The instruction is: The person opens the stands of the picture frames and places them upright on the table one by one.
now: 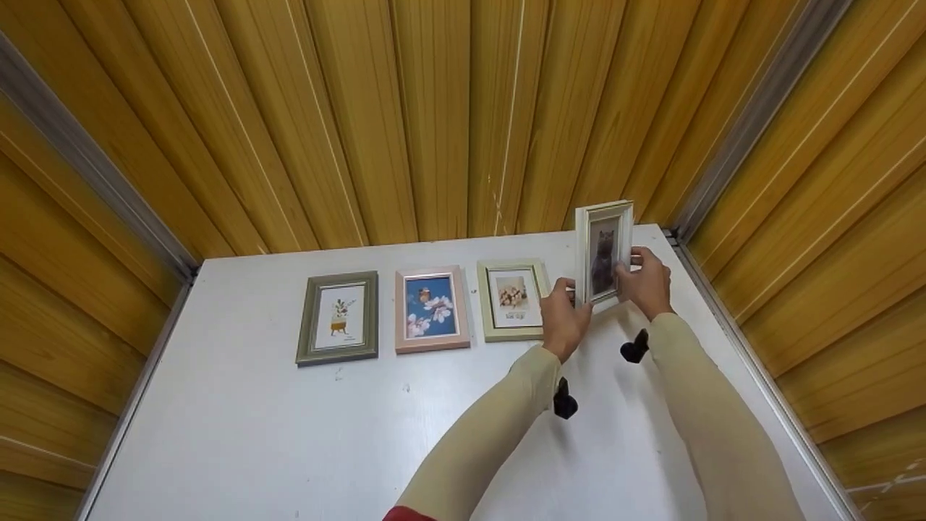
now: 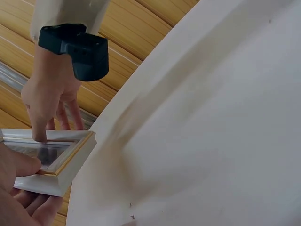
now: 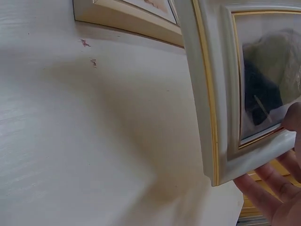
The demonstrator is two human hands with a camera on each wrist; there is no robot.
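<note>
Both hands hold a white picture frame with thin gold edging, away from the white board at its far right. Behind its glass is a picture of a dark grey cat. My left hand pinches the lower left side. On the opposite side, my right hand grips the frame, thumb on the front and fingers behind. The left wrist view shows both thumbs over the front of the frame. In the right wrist view, the right fingers lie under the frame's edge. Part of the left hand's fingers is hidden behind it.
On the white board, left of my hands, are an olive-green frame, a pink frame and a pale green frame in a row. Wood-look panels surround the board. Black wrist cameras sit under the forearms.
</note>
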